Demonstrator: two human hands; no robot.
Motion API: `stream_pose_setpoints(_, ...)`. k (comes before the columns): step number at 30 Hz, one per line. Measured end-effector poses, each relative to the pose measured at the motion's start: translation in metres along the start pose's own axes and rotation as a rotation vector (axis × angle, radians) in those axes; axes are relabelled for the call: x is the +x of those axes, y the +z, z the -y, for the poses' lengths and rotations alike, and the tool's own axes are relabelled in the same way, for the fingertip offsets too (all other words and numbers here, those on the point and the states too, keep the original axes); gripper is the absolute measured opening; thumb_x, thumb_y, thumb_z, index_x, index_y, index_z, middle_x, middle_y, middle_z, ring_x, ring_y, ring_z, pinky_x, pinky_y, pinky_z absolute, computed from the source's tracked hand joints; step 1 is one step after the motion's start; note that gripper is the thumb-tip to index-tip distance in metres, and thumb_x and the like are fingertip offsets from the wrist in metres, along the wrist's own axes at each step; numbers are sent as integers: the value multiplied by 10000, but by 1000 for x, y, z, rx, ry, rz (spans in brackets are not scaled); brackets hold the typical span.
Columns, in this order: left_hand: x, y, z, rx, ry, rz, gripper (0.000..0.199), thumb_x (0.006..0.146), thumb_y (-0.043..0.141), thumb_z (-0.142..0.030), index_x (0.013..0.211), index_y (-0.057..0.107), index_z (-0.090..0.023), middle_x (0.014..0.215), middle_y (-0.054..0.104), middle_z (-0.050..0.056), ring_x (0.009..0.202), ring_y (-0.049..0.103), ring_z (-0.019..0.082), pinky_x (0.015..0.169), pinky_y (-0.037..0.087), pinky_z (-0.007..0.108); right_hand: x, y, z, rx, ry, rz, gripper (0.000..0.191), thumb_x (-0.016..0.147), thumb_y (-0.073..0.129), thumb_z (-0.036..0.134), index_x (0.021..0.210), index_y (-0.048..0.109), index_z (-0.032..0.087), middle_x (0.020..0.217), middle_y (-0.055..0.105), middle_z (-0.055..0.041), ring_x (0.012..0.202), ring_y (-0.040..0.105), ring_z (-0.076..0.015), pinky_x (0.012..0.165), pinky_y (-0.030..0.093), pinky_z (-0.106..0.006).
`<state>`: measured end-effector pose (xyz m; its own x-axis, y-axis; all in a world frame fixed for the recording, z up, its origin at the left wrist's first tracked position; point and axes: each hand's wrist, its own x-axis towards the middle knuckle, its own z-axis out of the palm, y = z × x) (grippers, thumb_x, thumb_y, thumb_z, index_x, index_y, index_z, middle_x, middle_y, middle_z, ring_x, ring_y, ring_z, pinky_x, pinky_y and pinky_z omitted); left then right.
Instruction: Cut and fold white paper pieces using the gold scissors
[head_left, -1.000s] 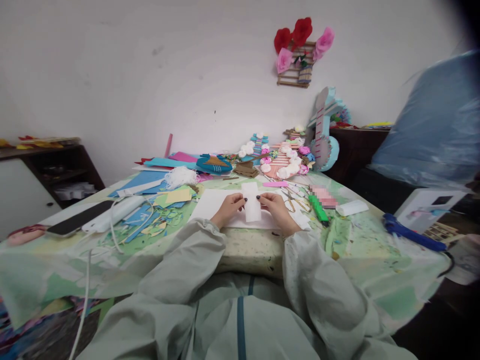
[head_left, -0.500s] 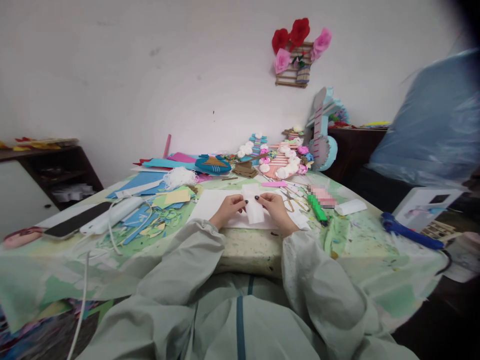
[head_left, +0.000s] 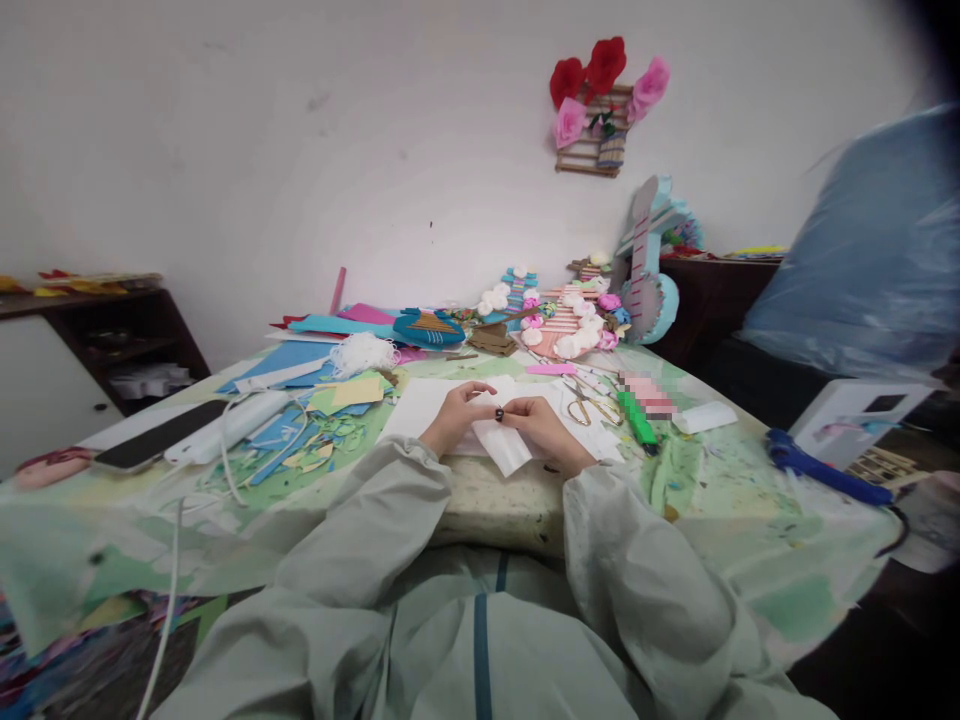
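A white strip of thin paper (head_left: 508, 452), perhaps tissue, slants down between my hands just above the table's front edge. My right hand (head_left: 546, 430) pinches its upper end between thumb and fingers. My left hand (head_left: 454, 418) has its thumb against the strip, close to the right thumb, while its index finger is raised apart. The left hand's lower fingers are partly hidden. Under both hands lie white sheets (head_left: 416, 400). Gold-handled scissors (head_left: 592, 408) rest just right of my right hand.
Paper scraps (head_left: 315, 450), a phone (head_left: 161, 437) and a white power strip (head_left: 225, 428) lie to the left. On the right are a green lighter-like object (head_left: 637, 420), a white roll (head_left: 705, 417) and a blue glue gun (head_left: 825, 470). Colourful crafts (head_left: 562, 325) line the back.
The strip has swung from nearly upright to a slant, its lower end nearer me. My right thumb has moved left toward the left one, and my left index finger has lifted.
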<state>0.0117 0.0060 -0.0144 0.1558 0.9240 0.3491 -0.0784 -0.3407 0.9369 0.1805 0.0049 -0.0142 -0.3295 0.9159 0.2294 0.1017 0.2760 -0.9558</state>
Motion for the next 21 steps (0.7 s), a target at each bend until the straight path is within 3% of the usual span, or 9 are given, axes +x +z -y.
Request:
stream_pose_setpoints(14,5,-5,-1,-198,-82,-117,470,483,783,-200,912,599,-143,708,636,3,557,556,115,522,430,233,0,0,3,-28,-31,34,199,632,645,337,620,657,138,542,579,21,514,448,-99,516,313,-226)
stream_pose_setpoints(21,10,-12,-8,-330,-102,-266,516,434,801,-174,902,588,-139,662,637,-5,537,569,116,524,450,242,1,-3,8,-28,-54,23,151,628,621,299,574,595,160,514,489,46,490,431,-86,501,316,-221)
